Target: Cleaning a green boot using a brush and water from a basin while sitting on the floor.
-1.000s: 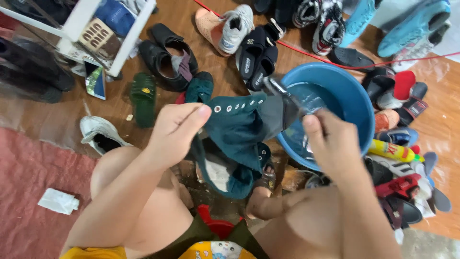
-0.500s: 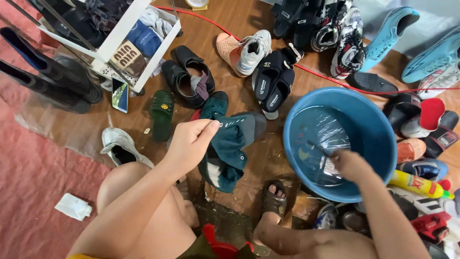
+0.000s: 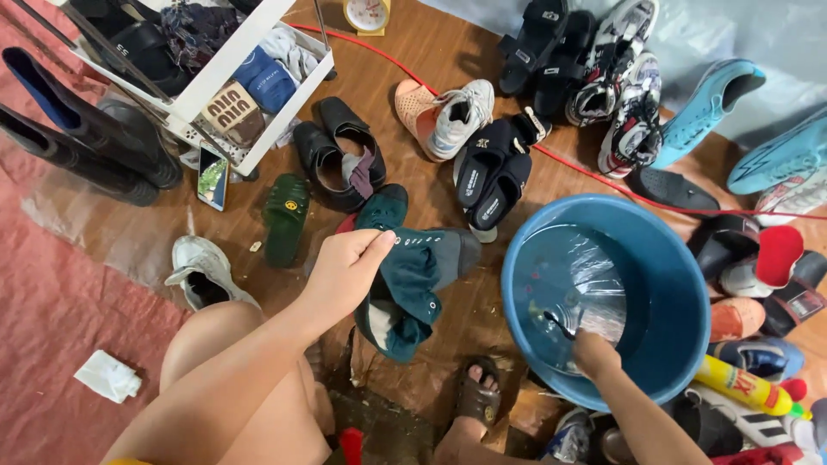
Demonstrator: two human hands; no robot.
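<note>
- A dark teal high-top canvas shoe (image 3: 412, 288) hangs over the wooden floor (image 3: 413, 60), just left of the basin, its opening turned downward and a pale lining showing inside.
- The left hand (image 3: 346, 274) pinches the upper edge of the shoe between thumb and fingers and holds it clear of the floor.
- The right hand (image 3: 594, 351) is inside the round blue plastic basin (image 3: 680, 284), wet, closed around the handle of a small dark brush (image 3: 560, 325) whose head lies in the water.
- The basin holds shallow clear water and stands on the floor near the person's sandalled foot (image 3: 476, 398).
- A second teal shoe (image 3: 383, 207) lies on the floor just behind the held one.
- Beyond it lie a pair of black slip-on shoes (image 3: 332, 159), a green rubber sandal (image 3: 284, 215) and a pair of black slide sandals (image 3: 491, 172).
- A white sneaker (image 3: 202, 271) lies beside the person's bare knee.
- A white wire rack (image 3: 215, 82) with folded things stands at the upper left, a phone (image 3: 212, 176) leaning by it.
- A yellow bottle with a red cap (image 3: 743, 386) lies right of the basin among more shoes.
</note>
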